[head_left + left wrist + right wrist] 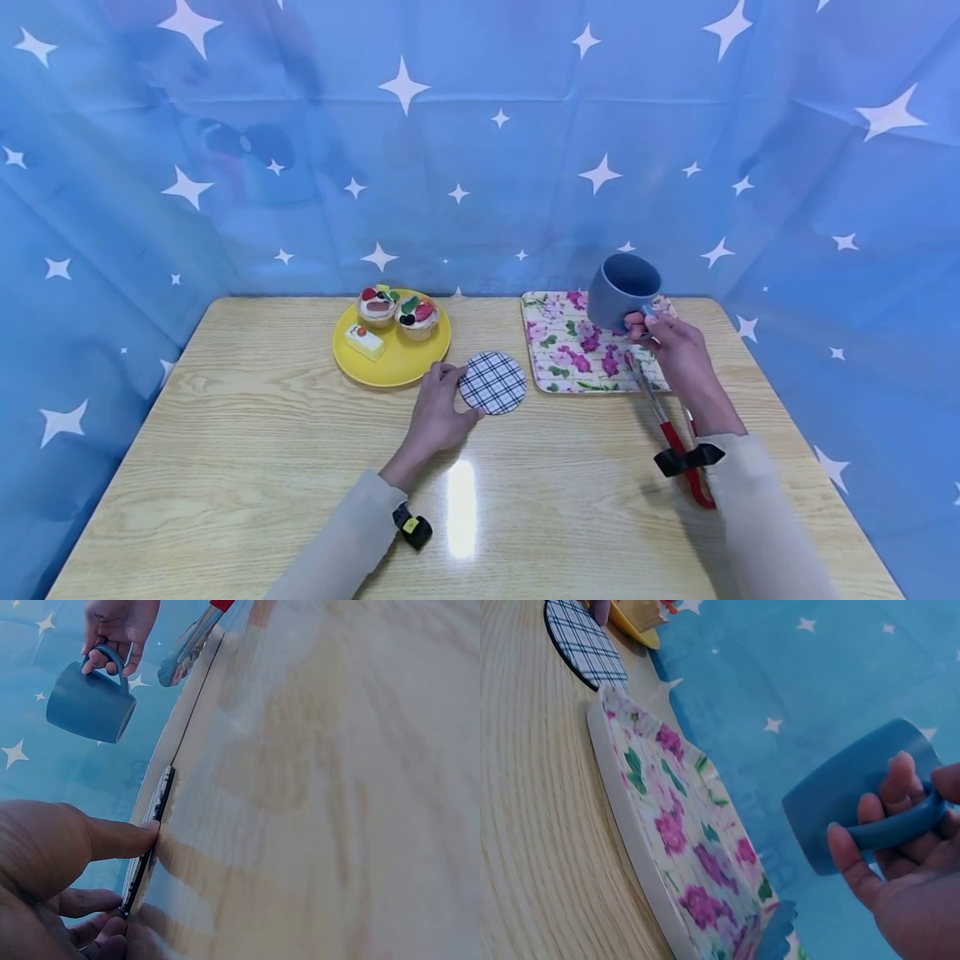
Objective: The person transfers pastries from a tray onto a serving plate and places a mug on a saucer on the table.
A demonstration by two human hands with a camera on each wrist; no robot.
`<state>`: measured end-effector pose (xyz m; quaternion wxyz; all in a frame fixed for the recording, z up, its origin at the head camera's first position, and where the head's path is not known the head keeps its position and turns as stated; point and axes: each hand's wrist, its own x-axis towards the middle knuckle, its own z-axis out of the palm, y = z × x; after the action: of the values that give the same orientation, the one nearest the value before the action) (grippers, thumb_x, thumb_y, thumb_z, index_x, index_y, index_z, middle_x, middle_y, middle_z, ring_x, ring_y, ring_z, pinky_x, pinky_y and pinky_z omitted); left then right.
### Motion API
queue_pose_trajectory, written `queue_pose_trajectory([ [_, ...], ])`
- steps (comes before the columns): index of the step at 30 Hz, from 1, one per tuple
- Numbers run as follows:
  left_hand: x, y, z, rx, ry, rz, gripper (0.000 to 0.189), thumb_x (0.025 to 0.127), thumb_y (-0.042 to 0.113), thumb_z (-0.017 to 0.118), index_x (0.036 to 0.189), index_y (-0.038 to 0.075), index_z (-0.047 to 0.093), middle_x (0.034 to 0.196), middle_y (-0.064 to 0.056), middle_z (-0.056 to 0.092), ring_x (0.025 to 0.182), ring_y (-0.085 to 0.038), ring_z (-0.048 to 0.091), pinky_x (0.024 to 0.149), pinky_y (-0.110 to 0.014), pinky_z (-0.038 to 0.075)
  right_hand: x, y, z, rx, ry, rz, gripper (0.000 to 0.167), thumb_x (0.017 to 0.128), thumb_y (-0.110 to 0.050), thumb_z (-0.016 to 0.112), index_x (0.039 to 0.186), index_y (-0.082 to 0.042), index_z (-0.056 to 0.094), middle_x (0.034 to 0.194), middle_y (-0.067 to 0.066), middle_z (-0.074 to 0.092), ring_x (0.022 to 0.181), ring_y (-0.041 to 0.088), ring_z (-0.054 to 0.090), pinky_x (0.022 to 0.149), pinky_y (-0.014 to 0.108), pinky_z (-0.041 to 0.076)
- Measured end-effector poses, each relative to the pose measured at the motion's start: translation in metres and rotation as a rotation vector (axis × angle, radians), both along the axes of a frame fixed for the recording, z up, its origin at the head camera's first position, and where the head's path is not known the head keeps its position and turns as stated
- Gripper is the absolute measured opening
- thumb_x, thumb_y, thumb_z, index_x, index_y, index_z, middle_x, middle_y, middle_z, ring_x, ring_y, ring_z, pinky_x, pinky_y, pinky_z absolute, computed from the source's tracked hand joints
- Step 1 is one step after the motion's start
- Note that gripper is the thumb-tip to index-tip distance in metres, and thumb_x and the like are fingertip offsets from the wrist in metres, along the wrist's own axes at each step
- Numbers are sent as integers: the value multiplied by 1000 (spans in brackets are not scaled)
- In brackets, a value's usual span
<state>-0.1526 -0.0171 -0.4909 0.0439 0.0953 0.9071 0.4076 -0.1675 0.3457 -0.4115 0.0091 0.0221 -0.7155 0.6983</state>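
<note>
A blue-grey mug (613, 302) is held in the air above the floral tray (551, 385); my right hand (682, 354) grips it by the handle, fingers curled through in the right wrist view. At the middle of the table lies a round checked coaster (492, 383) with a dark edge. My left hand (438, 415) holds that coaster by its left side, thumb at the near edge and fingers at the far edge. In the left wrist view the thumb (124, 838) touches its rim. The coaster looks flat on the wood or nearly so.
Red-handled tongs (673, 437) lean with their tips on the tray, under the right forearm. A yellow plate (367, 372) at the back left carries two cupcakes (416, 317) and a small cake slice (364, 341). A starry blue curtain (465, 150) hangs behind the table.
</note>
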Motion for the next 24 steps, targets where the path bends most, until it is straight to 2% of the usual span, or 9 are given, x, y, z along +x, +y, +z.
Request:
queue_pose_trajectory([
  [6, -1, 0, -1, -5, -10, 1, 74, 85, 22, 85, 148, 3, 52, 140, -13, 47, 131, -29, 45, 112, -45, 51, 4, -8, -2, -33, 36, 42, 49, 109, -34, 49, 124, 12, 59, 103, 0, 66, 101, 13, 59, 98, 16, 53],
  [13, 0, 0, -1, -9, -8, 3, 74, 85, 22, 85, 148, 2, 52, 140, -13, 47, 131, -29, 46, 111, -45, 51, 11, -19, -2, 42, -13, 49, 54, 109, -41, 48, 127, 9, 58, 101, -2, 65, 104, 13, 57, 96, 18, 47],
  [16, 0, 0, -1, -10, -4, 1, 74, 85, 22, 85, 148, 2, 52, 140, -13, 47, 131, -29, 46, 111, -45, 51, 13, -24, -3, 24, -21, 58, 55, 109, -40, 47, 128, 10, 57, 100, -2, 65, 103, 14, 56, 95, 22, 45],
  [20, 0, 0, -1, -9, 3, -1, 73, 84, 22, 85, 147, 1, 53, 139, -13, 47, 130, -29, 46, 110, -45, 52, 17, -30, -3, 1, -24, 69, 54, 109, -39, 47, 129, 11, 56, 101, -1, 64, 104, 16, 57, 97, 19, 48],
  [24, 0, 0, -1, -8, 4, -1, 73, 85, 21, 85, 147, 1, 53, 140, -14, 47, 130, -29, 45, 110, -45, 51, 20, -37, -3, 41, -13, 68, 56, 109, -40, 47, 128, 11, 56, 102, 1, 64, 106, 15, 58, 97, 15, 51],
])
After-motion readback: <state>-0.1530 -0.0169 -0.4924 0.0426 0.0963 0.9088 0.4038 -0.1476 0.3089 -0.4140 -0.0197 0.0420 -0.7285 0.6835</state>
